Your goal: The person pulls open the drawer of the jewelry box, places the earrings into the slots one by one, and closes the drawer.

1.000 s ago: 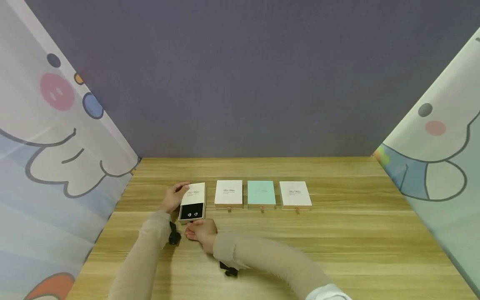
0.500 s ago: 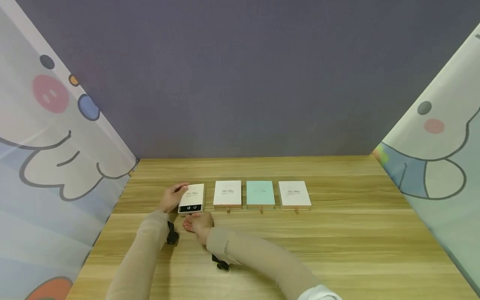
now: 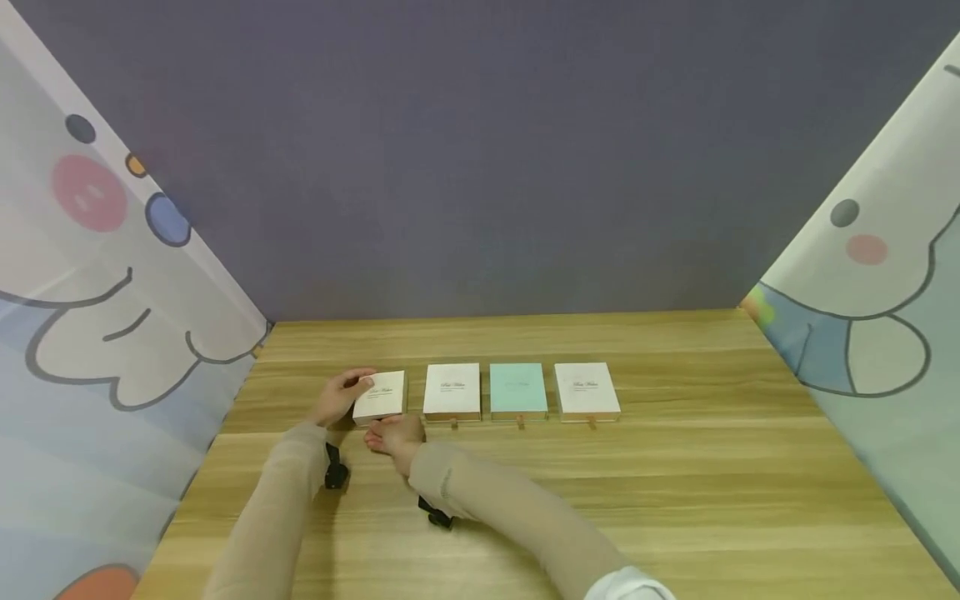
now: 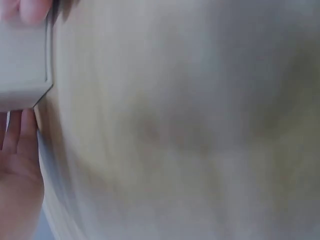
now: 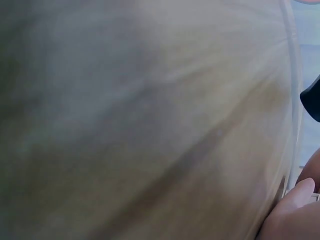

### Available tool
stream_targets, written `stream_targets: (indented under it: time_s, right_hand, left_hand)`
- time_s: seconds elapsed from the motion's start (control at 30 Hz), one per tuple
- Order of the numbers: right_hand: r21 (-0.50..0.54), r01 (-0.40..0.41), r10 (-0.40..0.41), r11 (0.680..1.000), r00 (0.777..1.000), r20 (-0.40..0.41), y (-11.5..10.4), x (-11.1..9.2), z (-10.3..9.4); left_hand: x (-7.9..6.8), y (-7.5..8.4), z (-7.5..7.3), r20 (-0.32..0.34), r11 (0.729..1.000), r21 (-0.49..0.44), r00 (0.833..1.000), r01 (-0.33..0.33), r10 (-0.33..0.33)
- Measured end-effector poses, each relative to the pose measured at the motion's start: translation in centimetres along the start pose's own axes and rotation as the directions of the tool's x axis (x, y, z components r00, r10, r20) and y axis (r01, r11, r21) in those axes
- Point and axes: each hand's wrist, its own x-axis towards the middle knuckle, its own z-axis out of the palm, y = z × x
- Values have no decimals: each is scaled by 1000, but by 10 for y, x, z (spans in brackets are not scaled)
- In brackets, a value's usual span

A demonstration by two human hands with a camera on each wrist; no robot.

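A cream drawer-style gift box [image 3: 381, 395] with printed lettering lies at the left end of a row; its drawer is pushed in and the black lining is hidden. My left hand [image 3: 341, 397] grips the box along its left and far sides. At the near face is my right hand [image 3: 395, 435], palm turned toward the box. The left wrist view shows the right hand's straight fingers [image 4: 27, 132] right against the pale box front, while left fingertips [image 4: 35, 10] rest on its top. Only part of the right hand [image 5: 290, 217] enters the right wrist view.
To the right stand a white box [image 3: 452, 390], a mint-green box [image 3: 518, 388] and another white box [image 3: 587, 389], each with a small pull tab in front. All lie on a wood-grain table [image 3: 637, 500]. A grey wall panel [image 3: 480, 158] rises behind.
The drawer with the heart-shaped earrings on black lining slid inward until covered by its sleeve. My right hand moved away from me with it; my left hand kept its grip on the box.
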Motion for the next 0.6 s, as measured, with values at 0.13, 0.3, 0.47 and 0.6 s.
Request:
stream_targets:
  time_s: [0.13,0.3,0.47,0.6]
  right_hand:
    - [-4,-16,16,1000,1000,13,2,-2,2]
    - [6,-21,21,1000,999,29,7,0,-4]
    - [-100,-15,34,995,980,196,2,-3,-20]
    - [-369,119,44,922,913,406,-11,-19,-52]
  left_hand:
    - [-1,-2,-7,23,998,52,999,27,-28]
    - [1,-2,1,68,999,23,996,49,-50]
    - [-1,0,1,107,1000,-3,994,9,-9]
    - [-16,14,-15,73,994,113,997,-6,-2]
